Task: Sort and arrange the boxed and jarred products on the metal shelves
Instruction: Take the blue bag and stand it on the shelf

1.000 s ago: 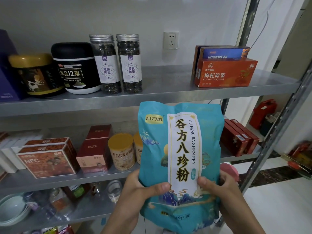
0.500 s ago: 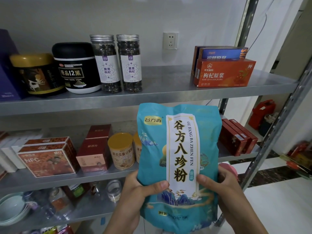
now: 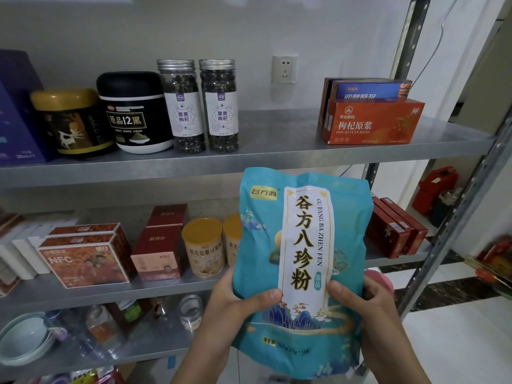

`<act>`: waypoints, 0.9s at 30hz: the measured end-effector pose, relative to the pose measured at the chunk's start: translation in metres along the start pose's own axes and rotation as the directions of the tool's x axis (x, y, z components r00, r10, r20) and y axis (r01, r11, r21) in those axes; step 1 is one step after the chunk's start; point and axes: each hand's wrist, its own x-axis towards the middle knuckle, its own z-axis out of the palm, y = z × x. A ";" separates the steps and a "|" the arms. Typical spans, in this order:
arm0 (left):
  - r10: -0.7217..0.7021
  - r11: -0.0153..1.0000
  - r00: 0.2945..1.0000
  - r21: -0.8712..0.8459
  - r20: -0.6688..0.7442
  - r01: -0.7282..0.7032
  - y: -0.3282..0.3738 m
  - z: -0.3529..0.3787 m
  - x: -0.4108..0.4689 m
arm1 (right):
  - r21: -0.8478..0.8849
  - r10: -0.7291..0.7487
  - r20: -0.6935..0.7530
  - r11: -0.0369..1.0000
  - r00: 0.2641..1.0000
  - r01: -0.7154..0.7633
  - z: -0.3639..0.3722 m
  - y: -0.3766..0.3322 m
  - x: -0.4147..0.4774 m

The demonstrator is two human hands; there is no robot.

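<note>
A teal pouch (image 3: 260, 253) with a white label strip is held upright in front of the middle shelf. My left hand (image 3: 235, 306) grips its lower left side, thumb on the front. My right hand (image 3: 360, 303) grips its lower right side the same way. On the top shelf (image 3: 277, 151) stand a gold-lidded jar (image 3: 72, 123), a black tub (image 3: 135, 112), two tall clear jars (image 3: 202, 106) and an orange box (image 3: 371, 120) with a blue box (image 3: 368, 90) behind it. The middle shelf (image 3: 83, 295) holds red boxes (image 3: 160, 245) and yellow-lidded cans (image 3: 205, 248).
Dark red boxes (image 3: 393, 231) lie at the middle shelf's right end, partly behind the pouch. The lower shelf (image 3: 144, 345) carries bowls (image 3: 25, 336) and glass jars (image 3: 191, 309). A slanted metal upright (image 3: 454, 231) stands at the right. A wall socket (image 3: 285, 69) sits above the top shelf.
The pouch has dropped slightly and shifted a little left in both hands. The grip is the same.
</note>
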 end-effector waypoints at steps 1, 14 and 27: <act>0.031 0.999 0.999 0.029 -0.038 -0.030 0.000 0.002 0.000 | 0.008 -0.012 -0.018 1.000 1.000 0.012 0.000 0.000 0.001; 0.307 0.913 0.947 0.248 0.098 -0.322 0.001 0.051 -0.003 | -0.590 -0.725 -0.181 0.621 0.665 0.516 0.032 0.000 0.005; 0.037 0.825 0.997 -0.565 0.062 0.005 0.011 0.050 0.007 | -0.664 -0.675 0.409 0.240 0.614 0.708 0.061 0.006 -0.029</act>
